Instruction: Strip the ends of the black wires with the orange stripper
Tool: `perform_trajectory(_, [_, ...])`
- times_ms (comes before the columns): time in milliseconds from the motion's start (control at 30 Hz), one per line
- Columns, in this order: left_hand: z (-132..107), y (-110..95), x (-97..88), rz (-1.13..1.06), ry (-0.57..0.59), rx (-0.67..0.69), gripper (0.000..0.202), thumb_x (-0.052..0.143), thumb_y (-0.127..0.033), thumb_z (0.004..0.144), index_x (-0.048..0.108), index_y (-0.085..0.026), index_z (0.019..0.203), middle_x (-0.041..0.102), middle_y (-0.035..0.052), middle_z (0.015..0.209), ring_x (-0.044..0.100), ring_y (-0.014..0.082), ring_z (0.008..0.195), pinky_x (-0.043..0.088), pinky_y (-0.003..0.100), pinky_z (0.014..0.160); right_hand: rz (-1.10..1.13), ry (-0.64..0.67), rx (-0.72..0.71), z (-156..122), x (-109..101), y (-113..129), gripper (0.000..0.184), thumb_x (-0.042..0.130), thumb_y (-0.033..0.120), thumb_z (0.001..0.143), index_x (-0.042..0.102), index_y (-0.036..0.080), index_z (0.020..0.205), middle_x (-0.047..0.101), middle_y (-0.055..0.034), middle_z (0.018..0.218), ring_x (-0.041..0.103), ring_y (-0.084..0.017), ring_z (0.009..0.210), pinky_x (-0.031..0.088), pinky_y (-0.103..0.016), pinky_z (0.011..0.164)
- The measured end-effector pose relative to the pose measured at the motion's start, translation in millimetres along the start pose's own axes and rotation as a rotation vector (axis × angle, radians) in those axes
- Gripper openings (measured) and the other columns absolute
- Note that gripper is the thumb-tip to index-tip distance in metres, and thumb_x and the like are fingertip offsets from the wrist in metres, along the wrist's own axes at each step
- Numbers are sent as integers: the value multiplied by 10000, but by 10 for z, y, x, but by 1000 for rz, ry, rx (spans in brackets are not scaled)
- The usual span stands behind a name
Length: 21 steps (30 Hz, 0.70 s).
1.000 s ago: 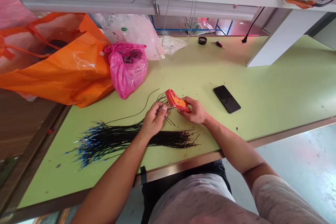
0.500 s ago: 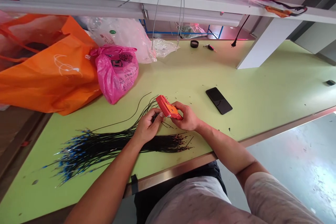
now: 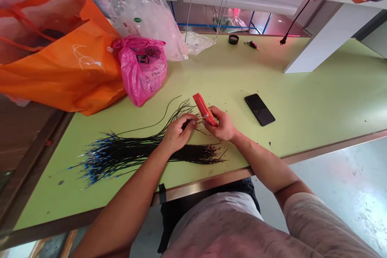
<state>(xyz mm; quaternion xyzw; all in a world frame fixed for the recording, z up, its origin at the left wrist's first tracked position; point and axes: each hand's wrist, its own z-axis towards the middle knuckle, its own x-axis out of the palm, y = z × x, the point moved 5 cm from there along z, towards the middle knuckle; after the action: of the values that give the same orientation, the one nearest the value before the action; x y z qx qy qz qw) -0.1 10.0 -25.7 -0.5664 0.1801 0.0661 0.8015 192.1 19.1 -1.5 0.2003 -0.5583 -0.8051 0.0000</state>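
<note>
Feeding a few thin black wires (image 3: 181, 107) toward an orange hand tool (image 3: 204, 109) looks like the step in hand, at the middle of the frame. The left hand (image 3: 177, 134) has its grip pressed together, finger and thumb pinching those wires close to their tips, while the right hand (image 3: 222, 125) wraps around the tool's lower end. The tool's long axis runs slantwise, its free end pointing up and to the left, toward the far side of the bench (image 3: 317, 96). Whether any wire tip has entered it is hard to say; the fingers hide that spot. The next move calls for lining the tips up with the tool's working end. Below the hands, a long bundle of black wires with blue terminals (image 3: 99, 161) lies across the bench. A black smartphone (image 3: 259, 109) rests to the right, and a pink plastic bag (image 3: 142, 70) and an orange bag (image 3: 57, 60) sit at the upper left of the frame.
</note>
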Motion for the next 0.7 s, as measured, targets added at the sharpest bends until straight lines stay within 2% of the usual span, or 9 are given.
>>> perform_trajectory(100, [7,-58,1,60,35,33,307,683,-521,1014,772,-229,1043,826,70,976,760,240,879,605,366,861,-8,-36,-12,-2,-14,-10,226,692,373,864,594,233,1012,681,-19,935,595,-170,805,529,-342,793])
perform_trajectory(200, [14,-62,1,63,31,27,306,702,-525,995,784,-232,1026,829,66,955,762,246,854,607,366,839,-38,-42,-29,-15,-20,-19,242,706,377,874,609,235,1044,696,-25,954,606,-176,818,542,-354,815])
perform_trajectory(400, [28,47,-65,-12,-111,-7,439,715,-643,980,753,-211,1052,837,96,1030,779,261,963,616,376,921,-179,-1,-109,-17,-3,-71,340,753,395,899,653,234,1182,761,-85,1097,677,-237,969,572,-432,950])
perform_trajectory(533, [33,89,-115,-129,-209,-25,496,781,-684,907,748,-206,1037,817,76,978,750,233,876,628,352,847,-381,-11,-164,-12,6,-91,367,781,479,948,701,233,1209,764,-115,1153,663,-274,1059,534,-488,1044])
perform_trajectory(700, [34,64,-136,-132,-220,-48,500,875,-662,791,748,-208,957,803,49,921,725,214,822,630,334,801,-508,24,-133,-28,35,-120,387,809,464,957,721,252,1269,747,-121,1193,628,-288,1084,519,-468,1017])
